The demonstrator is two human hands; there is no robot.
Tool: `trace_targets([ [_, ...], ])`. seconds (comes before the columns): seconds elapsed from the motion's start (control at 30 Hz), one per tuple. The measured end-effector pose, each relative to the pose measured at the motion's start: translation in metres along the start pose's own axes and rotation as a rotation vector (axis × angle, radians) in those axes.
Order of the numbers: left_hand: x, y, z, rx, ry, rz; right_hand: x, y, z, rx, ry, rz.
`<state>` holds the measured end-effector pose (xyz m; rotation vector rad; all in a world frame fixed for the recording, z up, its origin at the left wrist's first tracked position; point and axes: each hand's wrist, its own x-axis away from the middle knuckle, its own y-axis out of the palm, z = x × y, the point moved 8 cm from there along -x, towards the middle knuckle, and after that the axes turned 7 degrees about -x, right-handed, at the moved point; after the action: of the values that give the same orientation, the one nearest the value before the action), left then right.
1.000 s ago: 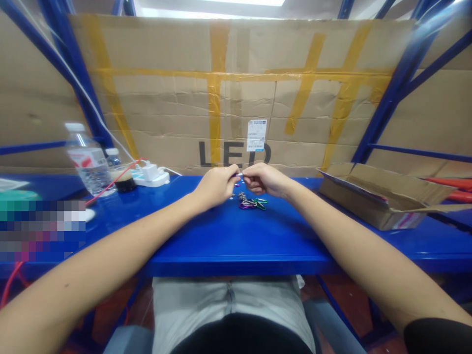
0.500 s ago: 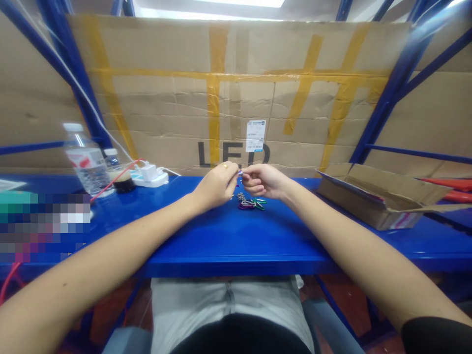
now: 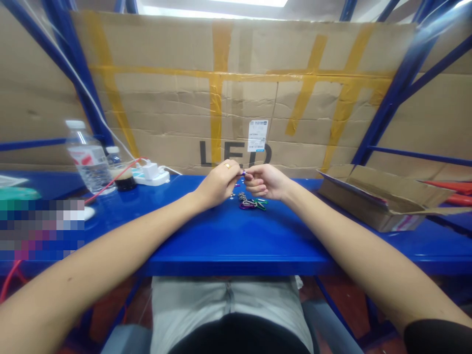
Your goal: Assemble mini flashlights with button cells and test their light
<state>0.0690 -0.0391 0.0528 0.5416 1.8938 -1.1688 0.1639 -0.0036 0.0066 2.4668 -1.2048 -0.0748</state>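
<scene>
Both my hands meet above the far part of the blue table [image 3: 236,241]. My left hand [image 3: 220,184], with a ring on one finger, pinches one end of a small purple metallic piece [image 3: 244,173]. At its other end, the fingertips of my right hand [image 3: 265,182] close on the same piece; its exact kind is too small to tell. Below the hands lies a little pile of carabiners [image 3: 252,204], purple, silver and green, with small chains [image 3: 242,196] beside them. Another small purple piece [image 3: 237,185] rests on the table behind my left hand.
An open cardboard box [image 3: 383,216] stands at the right. On the left are a water bottle [image 3: 88,164], a smaller bottle of dark liquid [image 3: 125,182] and a white power strip [image 3: 157,178] with cables. A large cardboard sheet [image 3: 165,113] backs the table.
The view has shifted slightly. My hands stay together around the small purple piece, with only slight finger movement; the pile on the table looks the same.
</scene>
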Motion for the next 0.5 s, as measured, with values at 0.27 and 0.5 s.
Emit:
trace_targets([
  [0.27,0.001,0.007,-0.015,0.114,-0.242,-0.042,-0.003,-0.011,0.001,0.093,-0.004,0.148],
  [0.5,0.006,0.009,-0.035,0.287,-0.505,-0.011,0.003,-0.041,-0.023,0.476,-0.213,0.498],
])
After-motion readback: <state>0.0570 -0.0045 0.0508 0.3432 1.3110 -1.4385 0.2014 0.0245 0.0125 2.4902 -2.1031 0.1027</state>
